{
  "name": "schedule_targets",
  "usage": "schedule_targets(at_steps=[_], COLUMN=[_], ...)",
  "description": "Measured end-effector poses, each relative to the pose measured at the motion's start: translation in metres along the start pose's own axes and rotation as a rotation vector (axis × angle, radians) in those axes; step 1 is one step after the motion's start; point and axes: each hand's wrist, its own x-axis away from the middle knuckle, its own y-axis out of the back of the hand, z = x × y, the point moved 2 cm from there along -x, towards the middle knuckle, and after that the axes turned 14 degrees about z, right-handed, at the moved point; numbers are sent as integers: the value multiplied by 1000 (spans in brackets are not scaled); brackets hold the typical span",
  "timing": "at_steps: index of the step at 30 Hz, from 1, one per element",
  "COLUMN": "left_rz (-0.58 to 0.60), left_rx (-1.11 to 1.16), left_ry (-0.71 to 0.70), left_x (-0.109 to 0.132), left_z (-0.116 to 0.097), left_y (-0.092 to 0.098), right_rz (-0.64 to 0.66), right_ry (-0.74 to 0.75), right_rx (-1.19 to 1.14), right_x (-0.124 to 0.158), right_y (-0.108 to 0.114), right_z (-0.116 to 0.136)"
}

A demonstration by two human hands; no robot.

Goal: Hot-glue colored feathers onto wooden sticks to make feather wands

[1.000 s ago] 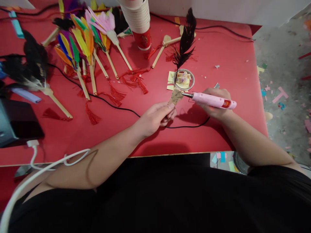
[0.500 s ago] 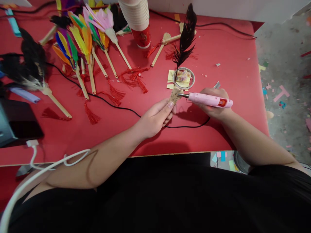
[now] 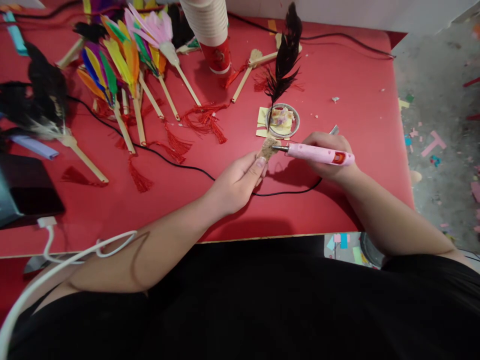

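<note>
My left hand pinches a small mottled tan piece between thumb and fingers. From its far end a black feather rises, its thin quill meeting the piece. My right hand is wrapped round a pink glue gun, whose metal nozzle reaches the right side of the tan piece. Whether any glue is coming out is too small to tell. Just beyond the hands lies a round dish with crumpled, stained yellowish material in it, on yellow paper.
Several feather fans with wooden handles and red tassels lie on the left of the red table. A stack of paper cups stands at the back. A black cord crosses the table; a dark box sits at left.
The glue gun's nozzle and the tan piece stay together, with both hands nearly still. The whole view has shifted slightly, so things appear a little further left.
</note>
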Motion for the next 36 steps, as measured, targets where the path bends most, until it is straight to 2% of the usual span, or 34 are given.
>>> schedule_targets(at_steps=[9, 14, 23, 28, 36], left_rz=[-17, -11, 93, 112, 153], left_rx=[-152, -257, -443, -547, -625], left_ry=[25, 16, 67, 99, 173], left_x=[4, 4, 2, 2, 4], left_z=[-4, -11, -26, -30, -36], left_y=[3, 5, 21, 23, 25], right_rz=[32, 57, 78, 74, 55], right_ry=[-42, -2, -45, 80, 125], right_rx=[21, 11, 60, 69, 91], right_x=[0, -2, 0, 1, 0], right_y=[2, 5, 7, 7, 7], right_z=[-8, -5, -13, -11, -11])
